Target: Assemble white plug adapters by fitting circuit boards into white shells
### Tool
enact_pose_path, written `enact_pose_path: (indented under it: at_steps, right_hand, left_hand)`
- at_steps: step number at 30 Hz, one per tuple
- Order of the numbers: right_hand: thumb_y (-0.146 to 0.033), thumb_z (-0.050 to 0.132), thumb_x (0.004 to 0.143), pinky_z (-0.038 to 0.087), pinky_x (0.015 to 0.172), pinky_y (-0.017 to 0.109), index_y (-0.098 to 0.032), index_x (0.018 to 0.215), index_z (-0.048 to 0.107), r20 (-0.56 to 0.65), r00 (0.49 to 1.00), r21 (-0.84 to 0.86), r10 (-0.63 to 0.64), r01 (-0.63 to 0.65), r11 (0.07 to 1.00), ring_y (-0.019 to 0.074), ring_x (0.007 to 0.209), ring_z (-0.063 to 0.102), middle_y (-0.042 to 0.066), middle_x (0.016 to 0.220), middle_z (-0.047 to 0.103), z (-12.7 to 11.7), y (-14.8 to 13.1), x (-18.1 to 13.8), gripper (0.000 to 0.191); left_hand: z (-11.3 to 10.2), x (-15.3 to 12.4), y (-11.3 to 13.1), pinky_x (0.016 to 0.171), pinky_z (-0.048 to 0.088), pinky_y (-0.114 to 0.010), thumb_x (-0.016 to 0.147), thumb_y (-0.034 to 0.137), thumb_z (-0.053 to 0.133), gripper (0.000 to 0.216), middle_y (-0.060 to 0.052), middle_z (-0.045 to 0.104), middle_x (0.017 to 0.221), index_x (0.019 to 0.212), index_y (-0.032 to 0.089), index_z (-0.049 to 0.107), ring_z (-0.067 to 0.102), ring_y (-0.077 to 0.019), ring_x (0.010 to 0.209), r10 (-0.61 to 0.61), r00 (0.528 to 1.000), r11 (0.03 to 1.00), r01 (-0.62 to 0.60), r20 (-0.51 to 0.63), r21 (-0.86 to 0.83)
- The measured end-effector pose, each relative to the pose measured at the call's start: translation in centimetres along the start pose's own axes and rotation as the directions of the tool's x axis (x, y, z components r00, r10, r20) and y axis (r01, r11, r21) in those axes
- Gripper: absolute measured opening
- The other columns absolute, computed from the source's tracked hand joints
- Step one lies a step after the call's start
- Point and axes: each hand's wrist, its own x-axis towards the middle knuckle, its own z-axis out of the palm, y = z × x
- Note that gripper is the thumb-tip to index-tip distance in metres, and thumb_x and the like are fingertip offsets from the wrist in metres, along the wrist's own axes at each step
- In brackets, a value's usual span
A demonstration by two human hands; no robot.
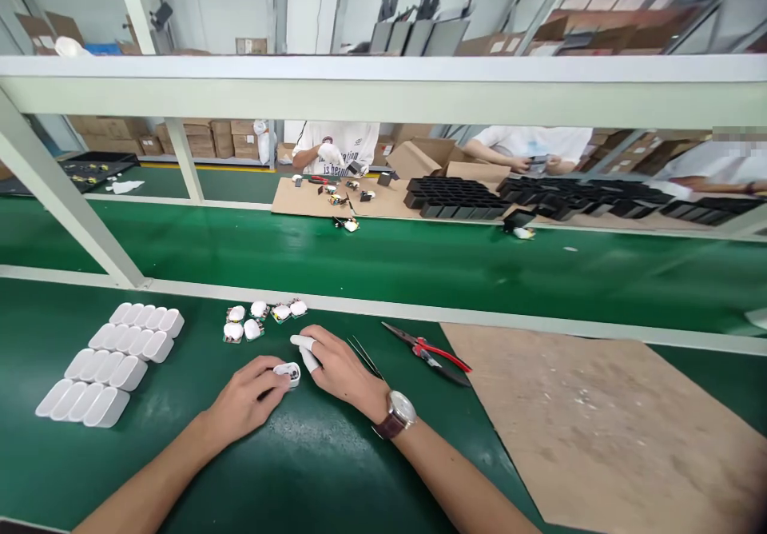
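My left hand is closed around a small white plastic casing, whose open top shows dark parts inside. Just to its right, my right hand has its fingers stretched out, with white finger cots on two of them and nothing visible between them. A pair of tweezers lies on the green table partly behind that hand. Beyond both hands sit several small circuit boards with white pouch-like parts. Rows of white casings stand at the left.
Red-and-black-handled pliers lie to the right, beside a cardboard sheet. A pale rail borders the green conveyor. Across it, co-workers handle parts near black trays. A beam crosses above.
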Motion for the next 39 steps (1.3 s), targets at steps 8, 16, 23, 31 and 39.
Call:
enact_pose_path:
  at_steps: [8,16,23,31,39]
  right_hand:
    - [-0.01,0.048,0.104,0.056,0.088,0.039,-0.017,0.124,0.062,0.054,0.998,-0.004,-0.035,0.036,0.999,0.0219,0.097,0.06,0.01,0.111,0.064,2.3,0.7,-0.6,0.026]
    - [-0.009,0.049,0.102,0.054,0.086,0.039,-0.018,0.115,0.065,0.07,0.997,0.009,-0.022,0.021,1.0,0.0239,0.098,0.057,0.011,0.112,0.063,2.6,1.1,-0.7,0.023]
    - [-0.005,0.052,0.096,0.054,0.09,0.042,-0.016,0.106,0.069,0.075,0.997,-0.024,-0.016,0.018,1.0,0.0251,0.098,0.056,0.011,0.113,0.063,2.7,1.1,-0.9,0.022]
    - [-0.006,0.052,0.096,0.056,0.089,0.04,-0.018,0.113,0.068,0.013,1.0,0.03,-0.009,0.008,1.0,0.0235,0.097,0.059,0.009,0.109,0.064,3.3,1.6,-1.1,0.026]
    - [-0.006,0.049,0.1,0.058,0.088,0.038,-0.021,0.115,0.064,-0.07,0.997,0.069,-0.028,0.033,0.997,0.0234,0.098,0.062,0.009,0.11,0.064,3.5,1.7,-1.1,0.026]
  left_hand:
    - [-1.4,1.7,-0.6,0.102,0.063,-0.036,0.097,0.032,0.075,0.021,-0.01,0.078,0.109,0.109,0.014,0.074,0.076,-0.0193,0.099,-0.671,0.727,0.323,0.461,0.144,-0.826]
    - [-1.3,2.4,0.1,0.095,0.065,-0.029,0.093,0.016,0.077,0.018,-0.013,0.078,0.111,0.11,0.01,0.077,0.077,-0.0199,0.1,-0.76,0.641,0.221,0.41,0.107,-0.885]
    - [-2.9,3.7,-1.1,0.078,0.067,-0.038,0.088,0.051,0.079,0.039,-0.01,0.077,0.098,0.102,0.015,0.074,0.076,-0.0229,0.083,-0.546,0.835,0.785,0.482,-0.067,-0.388]
    - [-11.5,15.4,-6.7,0.1,0.057,-0.044,0.089,0.034,0.08,0.019,-0.009,0.073,0.11,0.091,0.017,0.072,0.069,-0.0263,0.108,-0.373,0.832,0.861,0.476,-0.411,0.181]
    - [-13.8,13.1,-6.8,0.094,0.061,-0.044,0.089,0.042,0.075,0.034,-0.012,0.074,0.121,0.116,0.02,0.073,0.072,-0.0289,0.11,-0.294,0.853,0.796,0.468,-0.43,0.384]
